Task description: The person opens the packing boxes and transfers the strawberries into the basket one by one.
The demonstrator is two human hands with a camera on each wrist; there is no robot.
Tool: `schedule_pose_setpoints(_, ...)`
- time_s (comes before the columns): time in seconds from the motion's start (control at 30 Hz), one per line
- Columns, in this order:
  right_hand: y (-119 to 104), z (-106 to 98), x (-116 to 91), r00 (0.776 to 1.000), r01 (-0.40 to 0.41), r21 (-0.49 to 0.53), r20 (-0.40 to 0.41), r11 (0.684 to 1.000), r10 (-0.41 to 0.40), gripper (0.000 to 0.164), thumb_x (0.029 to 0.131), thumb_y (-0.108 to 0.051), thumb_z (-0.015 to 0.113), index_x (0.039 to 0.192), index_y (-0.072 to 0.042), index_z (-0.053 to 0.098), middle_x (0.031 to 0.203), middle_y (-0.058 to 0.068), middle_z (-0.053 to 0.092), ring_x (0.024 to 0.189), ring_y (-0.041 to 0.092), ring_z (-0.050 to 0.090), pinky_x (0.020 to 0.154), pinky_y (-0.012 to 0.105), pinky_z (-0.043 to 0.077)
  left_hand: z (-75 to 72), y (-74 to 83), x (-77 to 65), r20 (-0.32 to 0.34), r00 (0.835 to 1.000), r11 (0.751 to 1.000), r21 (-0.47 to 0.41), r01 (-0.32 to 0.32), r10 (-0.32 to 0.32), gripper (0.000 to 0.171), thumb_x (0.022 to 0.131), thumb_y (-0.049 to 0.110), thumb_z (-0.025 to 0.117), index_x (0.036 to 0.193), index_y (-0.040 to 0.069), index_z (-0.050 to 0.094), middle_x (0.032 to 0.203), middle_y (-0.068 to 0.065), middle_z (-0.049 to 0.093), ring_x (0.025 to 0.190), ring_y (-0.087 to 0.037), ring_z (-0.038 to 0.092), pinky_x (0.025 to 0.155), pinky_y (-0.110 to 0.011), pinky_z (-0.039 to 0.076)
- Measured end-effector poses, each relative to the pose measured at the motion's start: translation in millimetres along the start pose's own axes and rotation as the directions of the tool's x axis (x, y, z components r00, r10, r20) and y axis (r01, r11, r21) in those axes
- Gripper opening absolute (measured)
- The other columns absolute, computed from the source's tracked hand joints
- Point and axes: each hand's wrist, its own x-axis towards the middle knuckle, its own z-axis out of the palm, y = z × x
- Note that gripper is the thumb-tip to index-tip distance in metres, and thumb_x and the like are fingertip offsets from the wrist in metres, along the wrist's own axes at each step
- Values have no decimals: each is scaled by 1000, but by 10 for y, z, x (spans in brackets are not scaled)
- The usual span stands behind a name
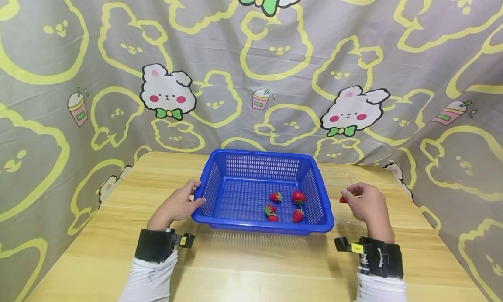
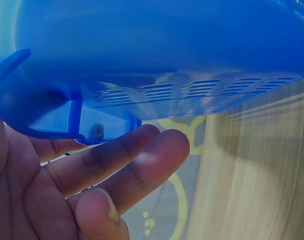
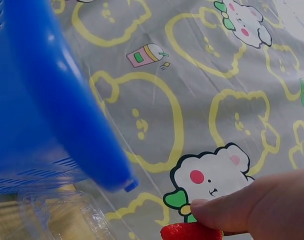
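Note:
A blue plastic basket [image 1: 255,225] with slotted walls stands on the table. Inside it, mostly toward the right, lie several red strawberries [image 1: 298,215] with green leafy tops. My left hand [image 1: 178,206] rests against the basket's left rim, its fingers loosely extended; the left wrist view shows the fingers [image 2: 142,167] under the rim, not curled tightly round it. To the right of the basket, my right hand [image 1: 367,201] pinches a strawberry [image 3: 189,232] between thumb and fingers. Most of that strawberry is hidden by the hand in the head view.
A clear plastic container [image 3: 67,215] lies beside the basket's right side, partly beneath my right hand. The wooden table [image 1: 251,271] backs onto a grey curtain [image 1: 224,44] printed with yellow outlines and white cartoon animals. Both wrists carry black camera straps.

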Motion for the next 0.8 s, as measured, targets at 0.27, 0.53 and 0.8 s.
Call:
schedule_pose_setpoints(0.27, -41, -9, -28, 1000, 12, -2, -10, 1000, -12, 38, 94, -33, 58, 109, 2, 62, 109, 29, 62, 86, 38, 58, 58, 37, 47, -1, -1, -10, -5, 1000, 1000, -3, -16, 16, 45, 94, 16, 56, 130, -4, 38, 129, -36, 50, 113, -47, 54, 90, -61, 49)
schedule_pose_setpoints(0.53, -67, -5, -37, 1000, 15, 6, -19, 1000, -15, 38, 94, -32, 57, 111, 2, 61, 110, 29, 62, 92, 42, 57, 63, 43, 49, 0, -5, -8, -4, 1000, 1000, -3, -13, 13, 46, 95, 16, 56, 131, -3, 37, 130, -36, 50, 113, -47, 53, 90, -61, 48)
schedule_pose_setpoints(0.8, -120, -2, -55, 998, 42, 18, -50, 999, -41, 35, 93, -30, 59, 108, 2, 63, 108, 29, 64, 96, 44, 56, 67, 48, 49, -5, 8, -11, -6, 1000, 1000, -4, -14, 14, 46, 94, 16, 56, 131, -4, 37, 130, -36, 50, 114, -47, 52, 91, -62, 47)
